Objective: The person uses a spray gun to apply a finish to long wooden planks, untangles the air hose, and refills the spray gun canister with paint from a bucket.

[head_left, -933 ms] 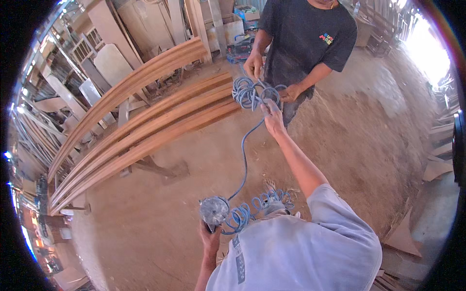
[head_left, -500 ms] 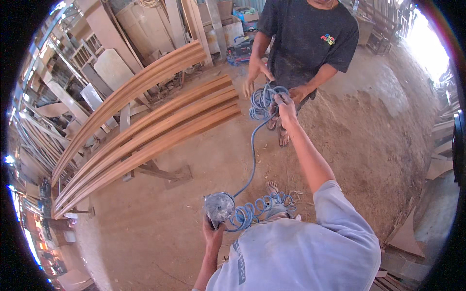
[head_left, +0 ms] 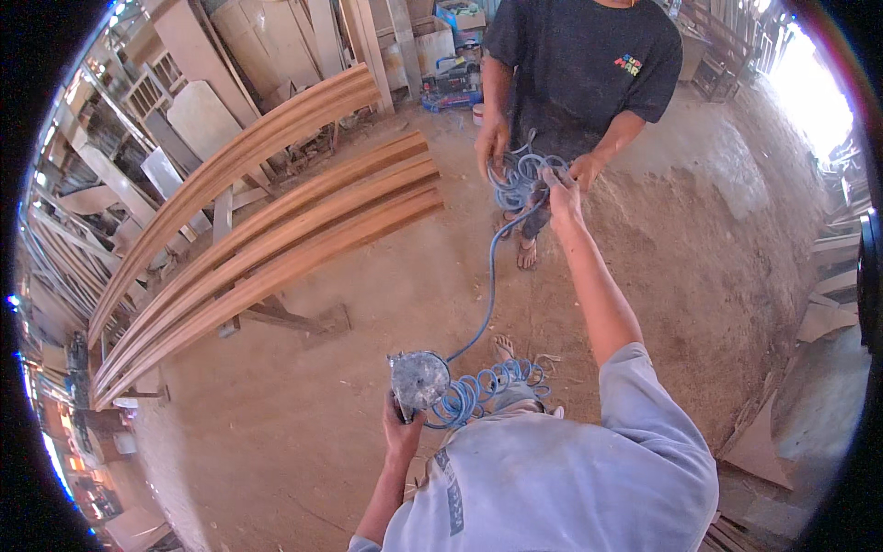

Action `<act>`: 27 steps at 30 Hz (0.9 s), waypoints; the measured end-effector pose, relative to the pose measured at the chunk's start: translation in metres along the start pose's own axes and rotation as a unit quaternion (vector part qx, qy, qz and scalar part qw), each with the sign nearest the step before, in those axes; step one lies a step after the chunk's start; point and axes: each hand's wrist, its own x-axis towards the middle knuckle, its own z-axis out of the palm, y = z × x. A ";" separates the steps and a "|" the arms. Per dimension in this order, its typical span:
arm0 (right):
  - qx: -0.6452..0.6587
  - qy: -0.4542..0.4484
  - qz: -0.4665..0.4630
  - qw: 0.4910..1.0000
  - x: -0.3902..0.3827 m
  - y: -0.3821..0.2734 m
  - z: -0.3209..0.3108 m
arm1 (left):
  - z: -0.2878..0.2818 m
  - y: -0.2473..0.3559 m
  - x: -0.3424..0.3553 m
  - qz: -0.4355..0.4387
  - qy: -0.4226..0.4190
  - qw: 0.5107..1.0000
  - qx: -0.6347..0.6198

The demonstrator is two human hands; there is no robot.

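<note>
Currently, the person's left hand (head_left: 405,414) is clamping the near side of a round grey tool (head_left: 420,379), fingers wrapping its dark lower part. The tool's broad, scuffed disc is projecting directly beyond that grip. Just to the right of the same grip, a lower blue coil (head_left: 467,394) is hanging in front of the person's body. A single blue strand (head_left: 491,285) is extending from beside the disc, away from the left hand, toward the right-hand grip.

The right hand (head_left: 563,195) is pinching the near right edge of a blue hose bundle (head_left: 509,184), thumb and fingers together on it. The bundle's loops are lying mostly to the left of this grip.

Beyond the right-hand grip, a co-worker (head_left: 589,83) in a dark shirt is facing the person. One co-worker hand (head_left: 492,147) is touching the bundle's left side; the other co-worker hand (head_left: 587,169) is sitting just right of the grip, its hold being impossible to tell.

Long wooden mouldings (head_left: 276,253) are lying well left of the right-hand grip.
</note>
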 end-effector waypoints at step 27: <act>0.124 0.074 0.011 0.990 -0.031 0.046 -0.062 | -0.019 -0.028 0.009 -0.036 -0.036 0.998 0.037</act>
